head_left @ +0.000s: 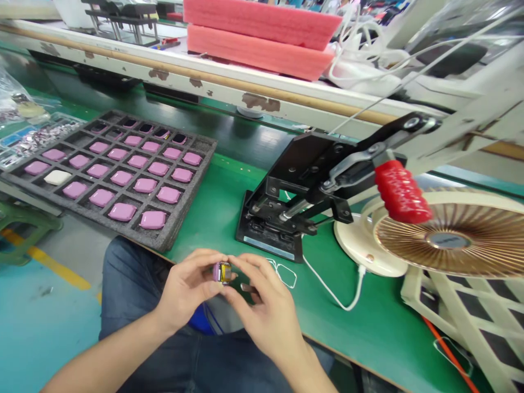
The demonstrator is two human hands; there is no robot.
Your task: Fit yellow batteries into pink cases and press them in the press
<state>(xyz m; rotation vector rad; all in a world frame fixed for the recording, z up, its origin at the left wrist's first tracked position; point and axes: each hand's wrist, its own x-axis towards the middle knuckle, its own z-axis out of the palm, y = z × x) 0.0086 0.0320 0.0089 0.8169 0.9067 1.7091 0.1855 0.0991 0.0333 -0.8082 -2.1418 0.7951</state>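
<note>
Green bench [368, 327]; fingers [245, 263] hold part [221, 272], pink end left.

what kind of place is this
Probably a factory assembly line for small electronics: a foam tray of pink-wrapped parts, a lever hand press, and a long green workbench.

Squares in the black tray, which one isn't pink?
The white square, near the left end of the grey foam tray. It's the only white one; the pink squares fill the pockets around it.
</note>
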